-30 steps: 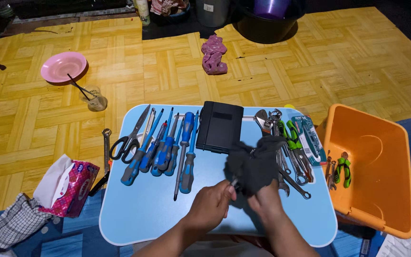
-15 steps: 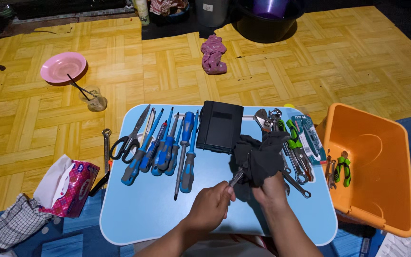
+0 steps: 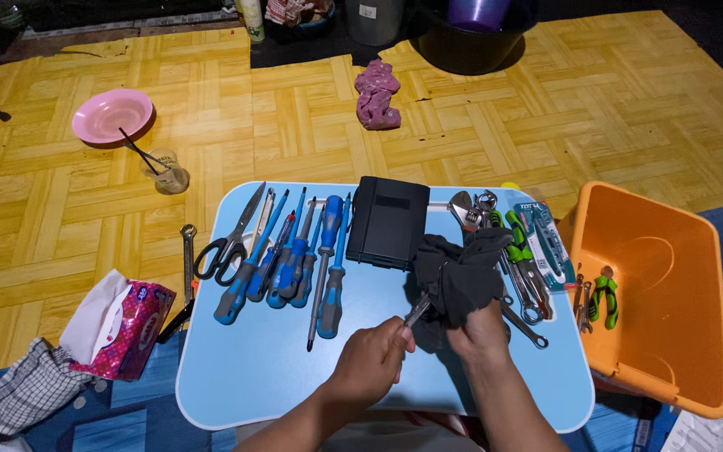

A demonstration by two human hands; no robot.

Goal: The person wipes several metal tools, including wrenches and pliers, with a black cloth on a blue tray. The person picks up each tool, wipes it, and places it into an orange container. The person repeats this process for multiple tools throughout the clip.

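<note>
My left hand (image 3: 371, 360) grips the end of a slim metal tool (image 3: 417, 310) over the light blue table (image 3: 253, 368). My right hand (image 3: 479, 332) holds a dark grey cloth (image 3: 459, 272) bunched around the tool's other end. Left of the hands lie black scissors (image 3: 226, 243) and a row of blue-handled screwdrivers (image 3: 294, 259). A black case (image 3: 388, 222) sits at the table's back. Wrenches and green-handled pliers (image 3: 519, 259) lie to the right of the cloth.
An orange tub (image 3: 671, 285) stands tilted at the right, with small pliers (image 3: 602, 297) at its edge. On the floor are a pink tissue pack (image 3: 127, 322), a checked cloth (image 3: 27, 389), a loose wrench (image 3: 187, 259), a pink plate (image 3: 110, 115), a glass (image 3: 169, 176) and a purple rag (image 3: 376, 94).
The cloth has been raised and bunched higher over the tool. My right hand shifted slightly right and up; my left hand stayed put on the tool's end.
</note>
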